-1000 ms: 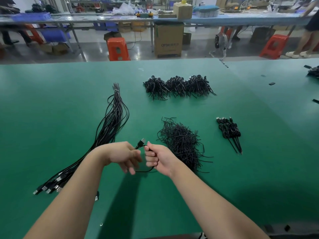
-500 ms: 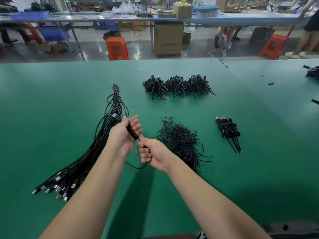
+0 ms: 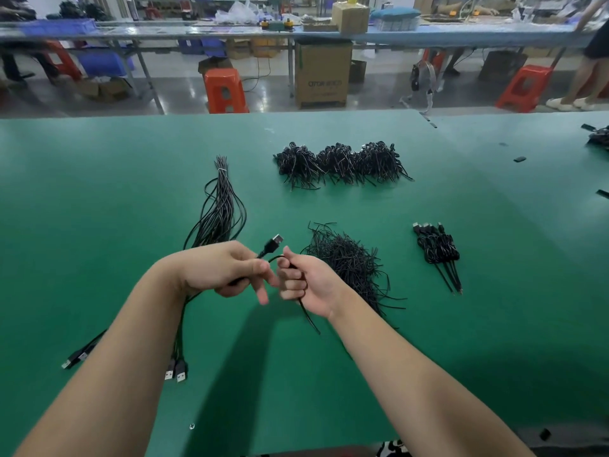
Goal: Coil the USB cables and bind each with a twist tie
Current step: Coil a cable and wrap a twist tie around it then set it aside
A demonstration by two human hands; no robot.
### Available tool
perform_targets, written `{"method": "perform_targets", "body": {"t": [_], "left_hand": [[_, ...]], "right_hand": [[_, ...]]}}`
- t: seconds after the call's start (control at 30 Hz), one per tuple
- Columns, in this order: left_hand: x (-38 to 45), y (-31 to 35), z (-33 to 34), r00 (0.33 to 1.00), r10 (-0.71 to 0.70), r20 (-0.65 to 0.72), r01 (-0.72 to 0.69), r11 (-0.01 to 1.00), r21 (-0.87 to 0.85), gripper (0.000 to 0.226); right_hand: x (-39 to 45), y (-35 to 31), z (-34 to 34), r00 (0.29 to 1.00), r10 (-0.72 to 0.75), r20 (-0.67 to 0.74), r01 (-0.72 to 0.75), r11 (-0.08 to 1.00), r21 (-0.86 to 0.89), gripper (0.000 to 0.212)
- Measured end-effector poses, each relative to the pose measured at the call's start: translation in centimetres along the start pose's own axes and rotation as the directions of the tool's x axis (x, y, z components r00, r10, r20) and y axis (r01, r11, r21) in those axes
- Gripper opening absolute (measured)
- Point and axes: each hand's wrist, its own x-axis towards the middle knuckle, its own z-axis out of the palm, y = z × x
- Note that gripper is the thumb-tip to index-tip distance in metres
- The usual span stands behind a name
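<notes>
Two bare hands meet above the green felt tabletop (image 3: 99, 192) in the head view. The left hand (image 3: 224, 272) has its grip curled round a thin black USB cable (image 3: 268, 252), whose silver-tipped plug points up and away between the hands. The right hand (image 3: 308, 282) holds the same cable in a closed-fist grip, and a loose end trails down from it onto the tabletop. Under the left forearm lies a long bundle of uncoiled black cables (image 3: 220, 206), plugs toward the near edge. Right of the hands sits a loose heap of black twist ties (image 3: 349, 258). Farther right lies a small bunch of coiled, bound cables (image 3: 436, 247), and beyond it all a row of three tie bundles (image 3: 339, 163).
</notes>
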Motion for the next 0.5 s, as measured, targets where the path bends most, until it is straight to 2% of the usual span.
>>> {"method": "perform_targets", "body": {"t": [0.03, 0.1, 0.2, 0.27, 0.33, 0.4, 0.5], "left_hand": [[0.1, 0.0, 0.1, 0.999, -0.053, -0.013, 0.054, 0.994, 0.097, 0.036], [0.4, -0.1, 0.5, 0.991, -0.114, -0.073, 0.125, 0.975, 0.184, 0.031], [1.1, -0.5, 1.0, 0.966, -0.145, -0.213, 0.186, 0.964, 0.189, 0.029], [1.7, -0.8, 1.4, 0.948, -0.127, -0.292, 0.173, 0.975, 0.140, 0.029], [2.2, -1.1, 1.7, 0.906, -0.069, -0.417, 0.088, 0.996, 0.025, 0.024], [2.9, -1.3, 1.8, 0.811, -0.028, -0.585, -0.084, 0.983, -0.163, 0.021], [3.9, -1.3, 2.0, 0.696, -0.022, -0.718, -0.385, 0.833, -0.399, 0.028]], "right_hand": [[0.1, 0.0, 0.0, 1.000, 0.003, 0.003, -0.003, 1.000, -0.010, 0.035], [0.1, 0.0, 0.1, 1.000, -0.004, 0.002, 0.004, 0.999, -0.048, 0.033], [0.0, -0.2, 0.5, 0.999, -0.040, 0.007, 0.041, 0.989, -0.144, 0.030], [-0.1, -0.4, 0.8, 0.997, -0.072, 0.008, 0.073, 0.978, -0.194, 0.029], [-0.3, -0.6, 1.1, 0.994, -0.106, 0.016, 0.107, 0.973, -0.205, 0.027], [-0.5, -0.8, 1.6, 0.990, -0.134, 0.032, 0.138, 0.961, -0.239, 0.026], [-0.6, -0.6, 2.9, 0.985, -0.165, 0.048, 0.168, 0.875, -0.453, 0.027]]}}
